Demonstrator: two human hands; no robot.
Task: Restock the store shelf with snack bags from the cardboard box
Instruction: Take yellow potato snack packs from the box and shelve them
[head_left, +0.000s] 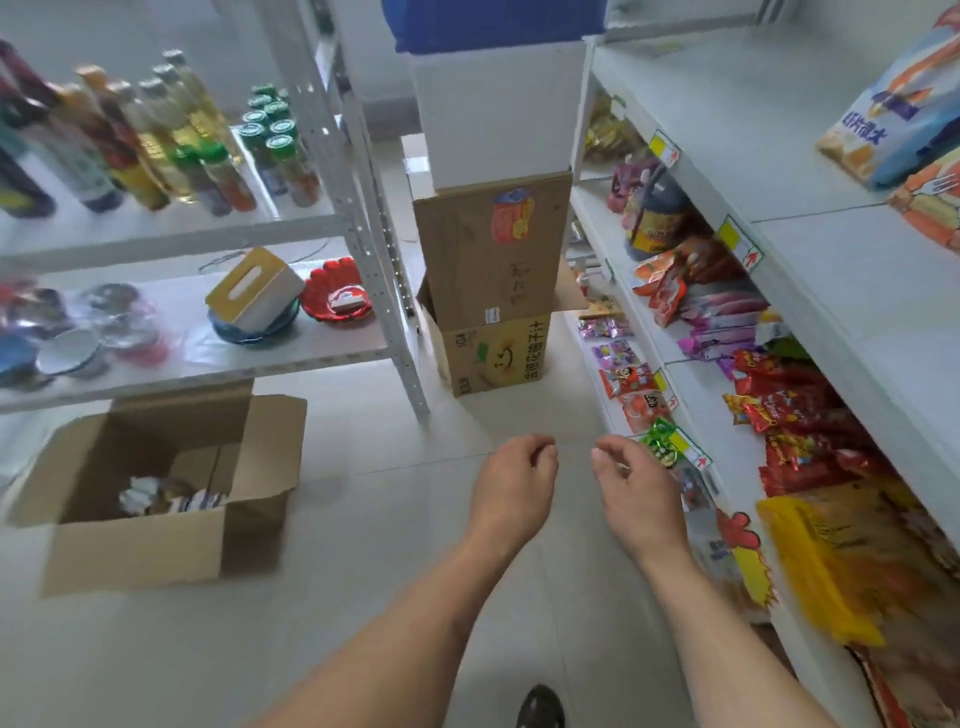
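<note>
An open cardboard box stands on the floor at the lower left, with a few snack bags lying in its bottom. The white store shelf runs along the right, its lower levels packed with red, purple and yellow snack bags. My left hand and my right hand hang side by side over the floor tiles in the aisle, between the box and the shelf. Both have loosely curled fingers and hold nothing.
A stack of cardboard boxes topped by a white box stands at the end of the aisle. A metal rack on the left carries bottles, bowls and a tissue box. Two large snack bags lie on the top right shelf. My shoe shows below.
</note>
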